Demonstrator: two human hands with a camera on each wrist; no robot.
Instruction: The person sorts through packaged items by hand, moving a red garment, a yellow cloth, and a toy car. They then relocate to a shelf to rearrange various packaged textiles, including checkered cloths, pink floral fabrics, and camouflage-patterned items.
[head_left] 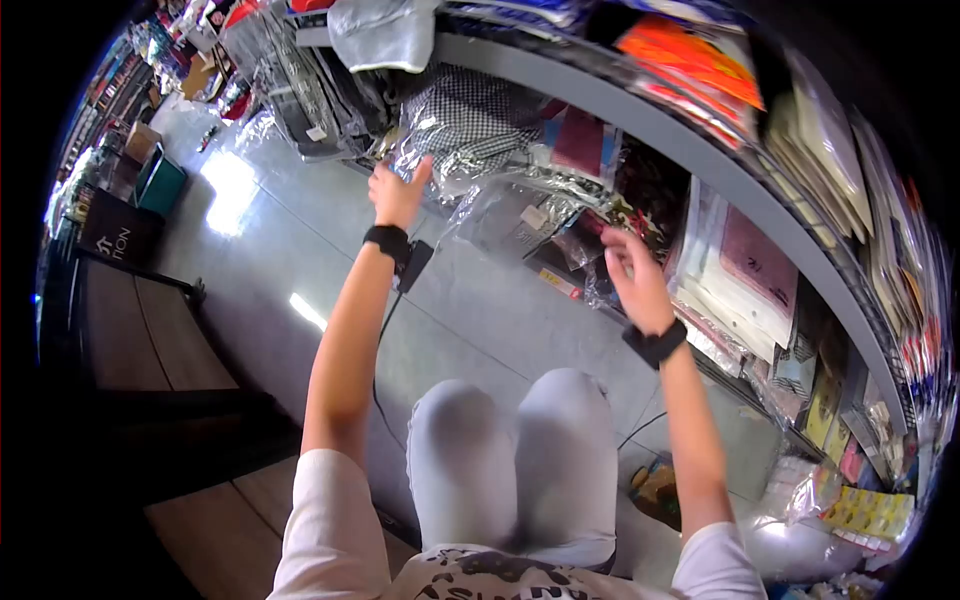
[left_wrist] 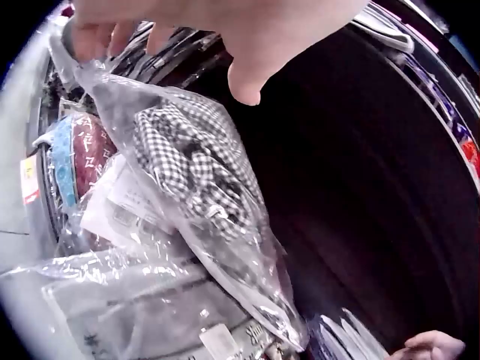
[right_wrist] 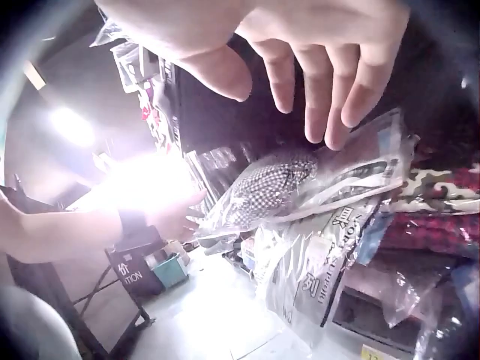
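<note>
A clear plastic bag with black-and-white checkered cloth lies on the low shelf. My left hand is at the bag's left end. In the left wrist view its fingers reach over the bag's corner, and the thumb stands apart from them. To the right, my right hand is in front of the shelf, its fingers loosely bent and holding nothing. Seen from the right wrist, those fingers hang spread above the checkered bag. Beneath that bag lies a clear package with printed lettering.
A grey shelf edge curves above both hands. Stacked flat packages fill the shelf to the right. A grey cloth item hangs over the upper edge. On the tiled floor at left stands a green bin. A dark cable runs beside the left forearm.
</note>
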